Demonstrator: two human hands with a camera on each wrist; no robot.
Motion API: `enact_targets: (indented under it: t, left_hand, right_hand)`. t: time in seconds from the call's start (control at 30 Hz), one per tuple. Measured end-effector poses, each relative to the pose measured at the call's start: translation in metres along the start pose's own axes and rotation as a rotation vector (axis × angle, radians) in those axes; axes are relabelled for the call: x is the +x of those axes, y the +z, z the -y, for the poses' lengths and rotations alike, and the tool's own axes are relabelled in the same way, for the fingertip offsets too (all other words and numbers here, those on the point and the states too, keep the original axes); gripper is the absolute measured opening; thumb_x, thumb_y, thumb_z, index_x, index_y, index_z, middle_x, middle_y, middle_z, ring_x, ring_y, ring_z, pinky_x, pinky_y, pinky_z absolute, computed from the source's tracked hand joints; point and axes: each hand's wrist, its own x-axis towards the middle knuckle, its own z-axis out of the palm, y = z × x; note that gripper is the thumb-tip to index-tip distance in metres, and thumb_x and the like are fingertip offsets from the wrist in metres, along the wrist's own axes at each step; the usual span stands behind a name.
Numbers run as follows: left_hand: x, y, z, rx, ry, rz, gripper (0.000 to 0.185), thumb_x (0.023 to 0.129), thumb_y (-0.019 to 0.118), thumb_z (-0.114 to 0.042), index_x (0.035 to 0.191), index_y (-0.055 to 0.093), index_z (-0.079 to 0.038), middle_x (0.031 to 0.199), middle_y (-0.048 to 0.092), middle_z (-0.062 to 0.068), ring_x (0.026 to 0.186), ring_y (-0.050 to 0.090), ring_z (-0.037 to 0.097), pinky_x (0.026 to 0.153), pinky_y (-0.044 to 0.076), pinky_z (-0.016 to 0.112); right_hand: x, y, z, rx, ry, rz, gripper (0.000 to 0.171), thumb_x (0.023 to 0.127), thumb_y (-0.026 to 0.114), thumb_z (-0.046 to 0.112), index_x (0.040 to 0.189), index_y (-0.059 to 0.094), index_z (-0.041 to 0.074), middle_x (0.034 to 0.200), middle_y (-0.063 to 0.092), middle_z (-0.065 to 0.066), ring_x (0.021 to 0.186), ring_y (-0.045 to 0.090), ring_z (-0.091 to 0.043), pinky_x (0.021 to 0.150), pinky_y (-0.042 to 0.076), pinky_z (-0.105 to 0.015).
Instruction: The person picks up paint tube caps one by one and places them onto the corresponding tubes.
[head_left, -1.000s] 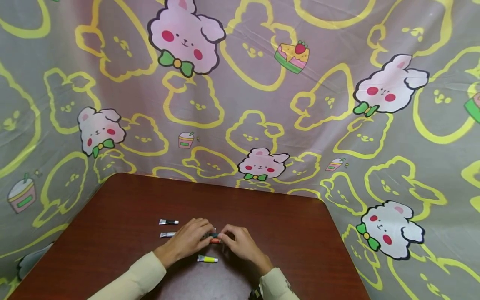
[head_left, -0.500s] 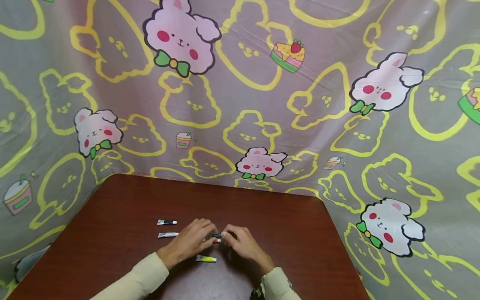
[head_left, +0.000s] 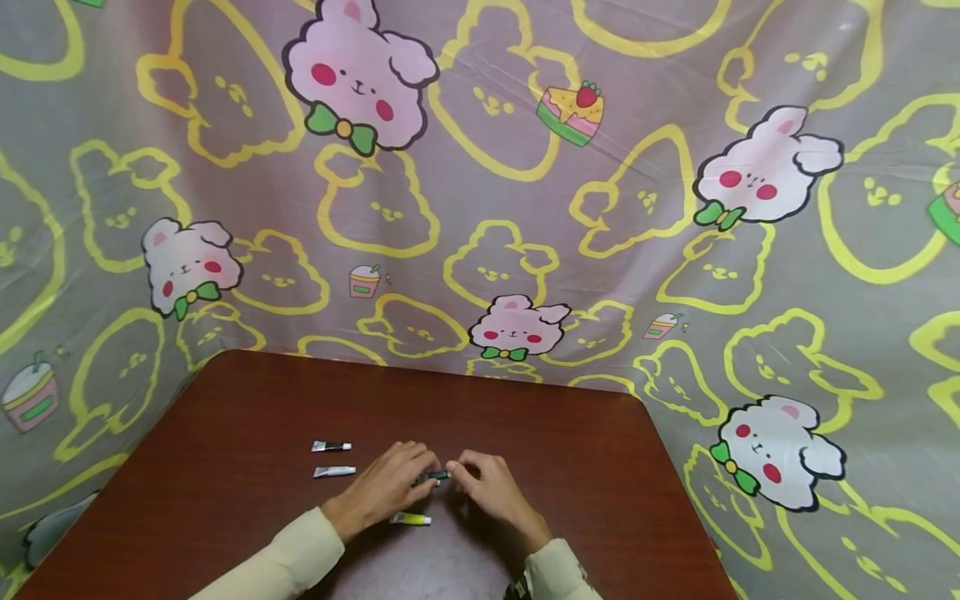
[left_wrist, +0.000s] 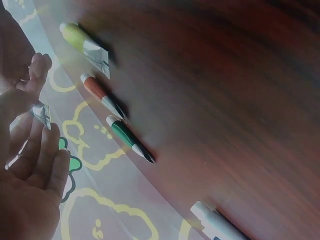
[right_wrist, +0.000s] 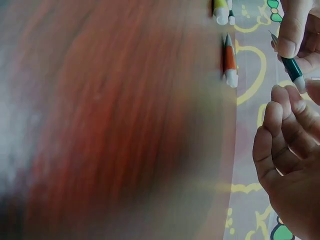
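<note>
Green tube (head_left: 435, 477): slim, crimped end, pinched by left hand (head_left: 386, 490) and right hand (head_left: 483, 487); cap hidden.

Table (head_left: 225, 467): dark red-brown wood. Tubes: green (right_wrist: 291, 70), orange (right_wrist: 229, 59), yellow (head_left: 411, 519). Backdrop cloth (head_left: 480, 167): grey, yellow outlines, pink bunnies. Sleeves (head_left: 277, 558): cream.

2 tubes (head_left: 331, 459) lie on the table (head_left: 225, 433), bunny cloth (head_left: 480, 208) behind.

Makeshift recording booth, cartoon-bunny backdrop (head_left: 675, 125), wooden table (head_left: 247, 408)
</note>
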Motion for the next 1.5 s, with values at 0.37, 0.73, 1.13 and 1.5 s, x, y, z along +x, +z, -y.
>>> enact_targets:
  t: [0.37, 0.73, 1.13, 1.5]
  left_hand:
    - [0.004, 0.006, -0.001, 0.060, -0.009, 0.037, 0.022, 0.088, 0.091, -0.019, 0.098, 0.072, -0.017, 0.094, 0.069, -0.006, 0.086, 0.064, 0.011, 0.080, 0.054, 0.034]
    - [0.016, 0.020, -0.013, 0.095, 0.002, 0.106, 0.021, 0.088, 0.092, -0.022, 0.096, 0.073, -0.017, 0.093, 0.070, -0.006, 0.088, 0.066, 0.013, 0.078, 0.054, 0.034]
    - [0.030, 0.037, -0.024, 0.107, 0.040, 0.201, 0.015, 0.092, 0.088, -0.027, 0.098, 0.076, -0.021, 0.096, 0.073, -0.008, 0.090, 0.066, 0.011, 0.079, 0.052, 0.030]
    - [0.036, 0.049, -0.032, 0.127, 0.082, 0.236, 0.018, 0.089, 0.089, -0.027, 0.096, 0.074, -0.019, 0.093, 0.072, -0.007, 0.087, 0.066, 0.012, 0.074, 0.051, 0.029]
  right_hand:
    - [-0.009, -0.012, -0.015, -0.025, -0.020, -0.087, 0.018, 0.106, 0.070, 0.026, 0.089, 0.074, 0.020, 0.075, 0.071, 0.009, 0.070, 0.060, 0.002, 0.069, 0.052, -0.023]
    - [-0.026, -0.027, -0.026, -0.075, 0.006, -0.144, 0.017, 0.104, 0.072, 0.026, 0.087, 0.073, 0.023, 0.074, 0.069, 0.013, 0.071, 0.059, 0.001, 0.069, 0.050, -0.023]
    - [-0.038, -0.039, -0.035, -0.114, 0.101, -0.137, 0.016, 0.103, 0.073, 0.023, 0.086, 0.072, 0.023, 0.075, 0.069, 0.013, 0.072, 0.060, 0.001, 0.072, 0.050, -0.023]
    - [-0.046, -0.047, -0.041, -0.124, 0.157, -0.145, 0.017, 0.102, 0.074, 0.025, 0.085, 0.072, 0.026, 0.073, 0.068, 0.016, 0.073, 0.061, 0.001, 0.073, 0.050, -0.023]
